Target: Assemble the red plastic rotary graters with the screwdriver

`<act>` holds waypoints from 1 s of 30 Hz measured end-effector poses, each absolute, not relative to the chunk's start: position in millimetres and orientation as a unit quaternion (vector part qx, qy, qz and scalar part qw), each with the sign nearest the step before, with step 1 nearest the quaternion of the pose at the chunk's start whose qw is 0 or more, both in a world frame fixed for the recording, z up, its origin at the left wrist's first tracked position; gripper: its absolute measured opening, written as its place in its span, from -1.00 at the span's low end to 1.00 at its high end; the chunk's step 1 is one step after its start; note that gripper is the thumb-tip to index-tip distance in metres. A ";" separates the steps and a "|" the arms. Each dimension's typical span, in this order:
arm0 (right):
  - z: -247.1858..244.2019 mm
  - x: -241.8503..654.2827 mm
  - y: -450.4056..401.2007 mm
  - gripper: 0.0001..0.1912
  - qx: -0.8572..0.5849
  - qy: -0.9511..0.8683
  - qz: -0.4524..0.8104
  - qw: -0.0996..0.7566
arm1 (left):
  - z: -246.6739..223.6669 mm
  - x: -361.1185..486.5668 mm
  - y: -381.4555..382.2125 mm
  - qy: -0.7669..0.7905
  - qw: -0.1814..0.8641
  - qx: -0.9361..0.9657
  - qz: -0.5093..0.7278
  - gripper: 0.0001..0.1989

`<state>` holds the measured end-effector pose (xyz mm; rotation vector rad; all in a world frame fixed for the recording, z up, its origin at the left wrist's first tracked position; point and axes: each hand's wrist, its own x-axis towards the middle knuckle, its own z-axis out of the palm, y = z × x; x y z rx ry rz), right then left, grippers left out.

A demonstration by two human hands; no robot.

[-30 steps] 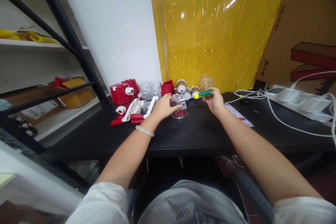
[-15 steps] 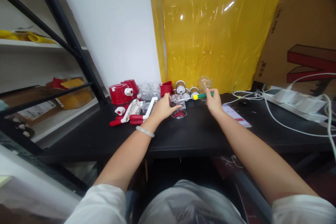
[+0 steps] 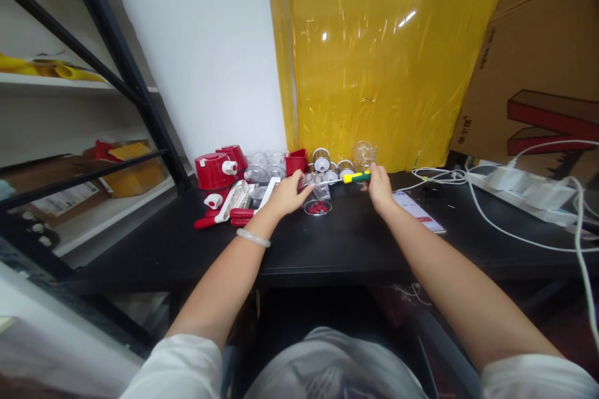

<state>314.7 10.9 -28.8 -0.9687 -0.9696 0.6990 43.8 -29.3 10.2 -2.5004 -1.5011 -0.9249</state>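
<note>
A screwdriver (image 3: 357,177) with a green and yellow handle lies level in my right hand (image 3: 379,188), whose fingers are closed round the handle end. Its metal shaft points left at a clear plastic part (image 3: 319,187). My left hand (image 3: 287,192) grips that part between thumb and fingers; its exact shape is hard to make out. Just below it, a round clear dish (image 3: 318,207) with small red pieces stands on the black table (image 3: 327,243). White frames with red handles (image 3: 242,214) lie left of my left hand.
Red housings (image 3: 213,171), clear cups (image 3: 266,165), a red container (image 3: 296,161) and metal-rimmed cylinders (image 3: 321,159) stand along the back. A phone (image 3: 418,209) lies right of my right hand. White cables and a power strip (image 3: 524,192) are farther right.
The screwdriver has turned slightly in my right hand and its handle shows more yellow. Both hands keep their holds. The whole view has shifted a little.
</note>
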 end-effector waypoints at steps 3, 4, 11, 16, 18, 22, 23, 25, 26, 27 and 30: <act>-31.0 316.5 9.6 -0.52 -0.475 -0.455 0.276 0.701 | 11.3 41.2 -27.4 -0.487 0.024 -0.818 -0.305 -0.64; -30.8 316.4 9.2 -0.54 -0.480 -0.455 0.273 0.699 | 11.8 41.0 -27.4 -0.486 0.017 -0.818 -0.308 -0.65; -28.9 313.9 11.2 -0.62 -0.465 -0.443 0.299 0.706 | 15.2 43.5 -29.0 -0.495 0.005 -0.806 -0.325 -0.68; -28.5 312.9 12.0 -0.64 -0.455 -0.429 0.304 0.719 | 14.5 44.2 -29.2 -0.495 0.013 -0.805 -0.327 -0.69; -26.9 312.0 11.7 -0.69 -0.453 -0.418 0.315 0.722 | 14.4 44.6 -29.4 -0.497 0.013 -0.804 -0.326 -0.70; -22.4 309.5 9.9 -0.80 -0.443 -0.396 0.359 0.720 | 15.3 45.9 -29.9 -0.504 0.009 -0.801 -0.323 -0.70; -21.4 309.0 9.2 -0.82 -0.442 -0.392 0.365 0.720 | 15.6 46.2 -30.0 -0.505 0.008 -0.800 -0.323 -0.69; -19.9 308.1 7.6 -0.84 -0.443 -0.388 0.369 0.720 | 16.1 46.7 -30.5 -0.505 0.007 -0.800 -0.325 -0.68; -19.3 307.7 6.9 -0.85 -0.444 -0.387 0.369 0.719 | 16.4 46.8 -30.7 -0.504 0.006 -0.800 -0.326 -0.68; -18.8 307.5 6.3 -0.85 -0.446 -0.387 0.369 0.718 | 16.6 46.9 -30.9 -0.503 0.005 -0.800 -0.327 -0.68; -17.9 307.2 5.4 -0.83 -0.448 -0.386 0.368 0.718 | 16.9 47.1 -31.1 -0.504 0.001 -0.798 -0.330 -0.68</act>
